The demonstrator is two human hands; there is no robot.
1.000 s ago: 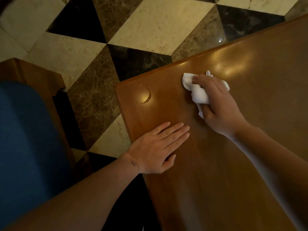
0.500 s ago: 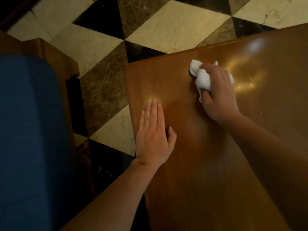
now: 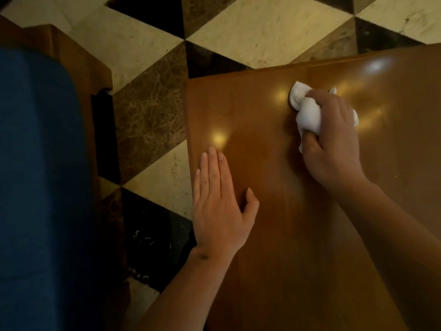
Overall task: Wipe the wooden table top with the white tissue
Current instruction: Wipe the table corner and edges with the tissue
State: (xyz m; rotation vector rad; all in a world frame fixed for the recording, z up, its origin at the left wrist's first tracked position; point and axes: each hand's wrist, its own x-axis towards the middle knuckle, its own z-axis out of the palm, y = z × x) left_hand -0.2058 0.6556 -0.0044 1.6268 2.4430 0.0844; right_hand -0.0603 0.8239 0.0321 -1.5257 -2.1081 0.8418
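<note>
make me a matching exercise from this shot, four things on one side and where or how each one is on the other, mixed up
Things:
1. white tissue
2. left hand
3. right hand
4. blue chair seat

States:
A. flat, palm down near the table's left edge
B. bunched up, pressed on the wooden table top
C. off the table, at far left
D. closed around the tissue

Pairs: 1-B, 2-A, 3-D, 4-C

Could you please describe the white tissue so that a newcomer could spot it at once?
Find the wooden table filling the right side of the view. Near its far edge, the right hand presses a crumpled tissue against the top. It is the only white thing on the table.
</note>
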